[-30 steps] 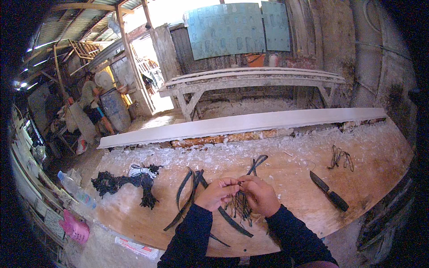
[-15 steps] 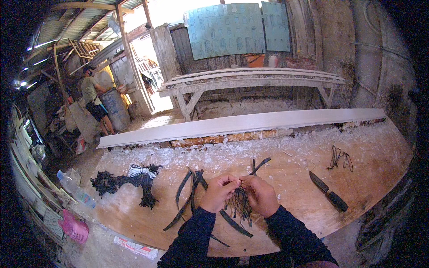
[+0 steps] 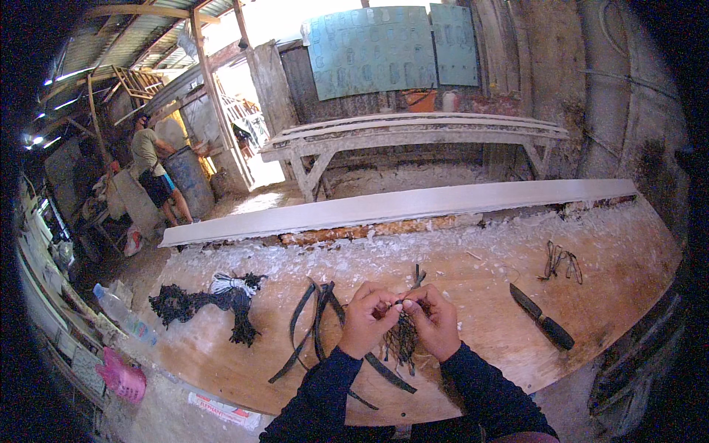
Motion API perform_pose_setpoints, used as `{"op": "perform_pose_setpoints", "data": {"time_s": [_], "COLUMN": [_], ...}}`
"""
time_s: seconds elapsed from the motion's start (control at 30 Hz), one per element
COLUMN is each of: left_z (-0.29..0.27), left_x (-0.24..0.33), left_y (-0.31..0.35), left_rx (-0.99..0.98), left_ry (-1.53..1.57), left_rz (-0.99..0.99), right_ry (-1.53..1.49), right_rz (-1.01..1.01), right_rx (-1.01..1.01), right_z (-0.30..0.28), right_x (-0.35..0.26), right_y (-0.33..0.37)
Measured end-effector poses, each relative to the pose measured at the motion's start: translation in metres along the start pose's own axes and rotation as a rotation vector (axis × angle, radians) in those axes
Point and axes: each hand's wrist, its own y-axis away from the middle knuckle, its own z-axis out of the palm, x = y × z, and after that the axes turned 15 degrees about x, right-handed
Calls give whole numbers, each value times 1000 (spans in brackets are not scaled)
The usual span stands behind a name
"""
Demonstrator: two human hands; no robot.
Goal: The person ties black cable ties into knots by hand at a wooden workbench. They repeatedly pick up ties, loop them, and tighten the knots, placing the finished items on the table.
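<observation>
Watching from beside the table (image 3: 502, 325): seated or standing, can't tell; two bare hands at work over the near side, dark sleeves.

Grip: both closed in a pinch, fingertips of left hand (image 3: 367, 319) and right hand (image 3: 434, 322) meeting at the head of a dark cord bundle (image 3: 401, 338). Which strand each holds is hidden behind the fingers.

Key relation: the bundle lies just under the meeting fingertips, on the person's side of them, between the palms. Its long axis runs from the pinch back toward the body; loose ends fan out at the near end. Both hands reach its head equally; the strands run closest along the right hand. Straight beyond the fingertips, a short dark strap (image 3: 419, 276) points away from the body.

Left of the left hand, black strips (image 3: 319, 325) lie across one another, one passing close by its wrist. Farther left, well apart, black cord hanks (image 3: 240, 306), with a pale tie (image 3: 230, 282) on them.

Right of the right hand, apart: a knife (image 3: 543, 317), blade end away and leftward, handle nearer the body. Beyond it, a few thin cords (image 3: 563, 263).

Far side: a long white beam (image 3: 399, 210) along the table. Background left, a co-worker (image 3: 151, 162) at a blue drum (image 3: 190, 177).
</observation>
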Motion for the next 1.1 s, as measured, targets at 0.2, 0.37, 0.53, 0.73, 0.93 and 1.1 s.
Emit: {"op": "perform_pose_setpoints", "data": {"time_s": [0.2, 0.37, 0.53, 0.73, 0.93, 1.1], "left_z": [-4, -4, 3, 8, 6, 3], "left_x": [11, 10, 2, 5, 3, -3], "left_y": [-3, -1, 2, 7, 6, 4], "left_rx": [-11, -18, -9, 72, 54, 35], "left_ry": [10, 96, 267, 701, 742, 834], "left_rz": [76, 63, -263, -818, -951, -1059], "right_ry": [-115, -376, -90, 216, 338, 417], "right_rz": [87, 422, 151, -323, -427, -621], "right_rx": [-40, -172, -41, 51, 33, -47], "right_z": [-1, -7, 1, 4, 1, -1], "right_x": [4, -1, -4, -4, -10, -9], "right_y": [-5, -10, -5, 3, 4, 1]}}
